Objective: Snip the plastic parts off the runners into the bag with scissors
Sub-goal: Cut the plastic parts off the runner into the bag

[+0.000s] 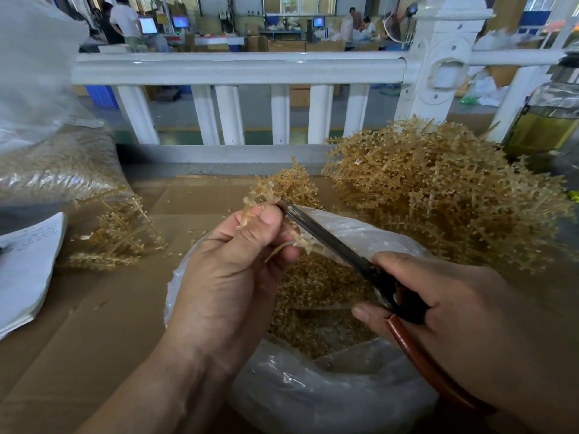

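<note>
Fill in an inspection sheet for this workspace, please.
Surface: brown cardboard sheet, small loose bits scattered on it.
Job's things: runner over the open bag, which holds snipped parts; scissors tip at the runner; big runner pile at right, smaller pile at left.
Clutter: paper stack, filled plastic sack at left; bottle at right.
Grips: left hand pinches the runner; right hand holds the scissors.
Cables: nothing seen.
Surroundings: white railing; workshop with people and monitors behind.

White railing (238, 68), workshop behind.
</note>
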